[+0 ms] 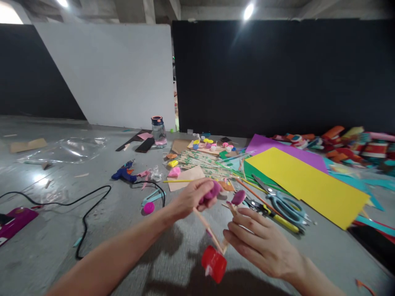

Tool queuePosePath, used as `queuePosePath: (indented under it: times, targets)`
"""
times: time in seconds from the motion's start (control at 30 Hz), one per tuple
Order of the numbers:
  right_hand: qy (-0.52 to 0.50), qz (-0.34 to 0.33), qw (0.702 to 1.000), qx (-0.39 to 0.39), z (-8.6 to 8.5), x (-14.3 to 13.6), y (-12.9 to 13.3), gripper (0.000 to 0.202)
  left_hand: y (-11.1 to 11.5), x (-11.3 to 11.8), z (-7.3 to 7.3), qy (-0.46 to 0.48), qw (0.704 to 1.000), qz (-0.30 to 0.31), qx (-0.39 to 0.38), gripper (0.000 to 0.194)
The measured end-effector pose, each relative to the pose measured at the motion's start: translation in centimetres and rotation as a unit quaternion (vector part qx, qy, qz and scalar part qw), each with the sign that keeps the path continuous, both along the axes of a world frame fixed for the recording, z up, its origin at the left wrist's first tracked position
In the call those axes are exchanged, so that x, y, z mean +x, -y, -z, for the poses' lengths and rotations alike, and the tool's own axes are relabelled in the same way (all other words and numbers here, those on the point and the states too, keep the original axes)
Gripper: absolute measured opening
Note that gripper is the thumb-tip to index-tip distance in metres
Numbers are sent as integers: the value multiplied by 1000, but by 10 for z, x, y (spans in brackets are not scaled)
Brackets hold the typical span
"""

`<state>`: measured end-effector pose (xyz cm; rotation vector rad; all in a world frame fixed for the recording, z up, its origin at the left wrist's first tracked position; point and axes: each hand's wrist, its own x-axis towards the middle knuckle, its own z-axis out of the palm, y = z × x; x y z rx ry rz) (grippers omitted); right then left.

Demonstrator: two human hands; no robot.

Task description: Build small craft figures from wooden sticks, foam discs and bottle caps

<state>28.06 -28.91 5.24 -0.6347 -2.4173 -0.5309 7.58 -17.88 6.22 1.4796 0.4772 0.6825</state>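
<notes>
Purple clay is pinched in my left hand, whose fingers are closed round it. My right hand is closed on a frame of thin wooden sticks. A red bottle cap with a whitish blob is fixed at the frame's lower end and hangs above the grey surface. A flat purple clay piece sits at the top of the sticks, just above my right fingers. The two hands are apart, and my right fingers hide part of the frame.
Scissors and yellow-handled pliers lie right, beside yellow and purple sheets. Behind are patterned sticks and a water bottle. A blue glue gun, its black cord and a magenta cap lie left.
</notes>
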Motion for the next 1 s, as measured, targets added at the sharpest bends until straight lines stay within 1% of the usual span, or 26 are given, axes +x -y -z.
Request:
queuePosePath:
  times: [0.07,0.13,0.23,0.27,0.3,0.37,0.43,0.47,0.5,0.57,0.63,0.7,0.8,0.87,0.93,1.0]
  targets:
    - [-2,-2,1000,-1,1,0,0,40,-6,-3,1,30,999,-20,-40,29]
    - [-4,-8,1000,-2,2,0,1,38,-10,-4,3,28,997,-25,-60,23]
    - [2,-25,1000,0,4,-2,3,38,-9,0,5,-17,996,13,-85,22]
    - [6,-29,1000,1,4,-3,3,38,-8,2,3,-36,996,27,-79,26]
    - [11,-33,999,0,5,-4,3,38,-6,5,1,-60,996,36,-61,32]
    - [19,-36,999,-2,6,-6,4,37,-2,10,-7,-117,992,39,10,39]
    - [24,-35,999,-3,7,-8,4,36,-1,15,-16,-161,982,38,93,38]
    - [23,-35,999,-3,7,-9,4,36,-1,16,-19,-172,977,40,119,36]
    - [21,-34,999,-1,7,-9,4,36,-2,17,-21,-176,975,47,127,35]
    - [16,-33,999,0,7,-8,3,38,-5,17,-21,-179,977,68,98,34]
    - [15,-32,999,1,7,-6,3,38,-9,16,-15,-176,980,88,31,32]
    - [11,-29,1000,2,6,-3,3,39,-12,13,-9,-147,984,97,-33,31]
    - [2,-22,1000,8,6,0,3,41,-14,10,-3,-75,988,94,-93,31]
    - [-2,-18,1000,16,6,0,2,40,-16,8,-2,-27,991,71,-108,29]
    - [-5,-12,1000,28,6,0,2,38,-18,5,-3,12,995,17,-96,26]
    - [-11,2,999,41,6,0,2,36,-19,1,-3,18,997,-36,-73,22]
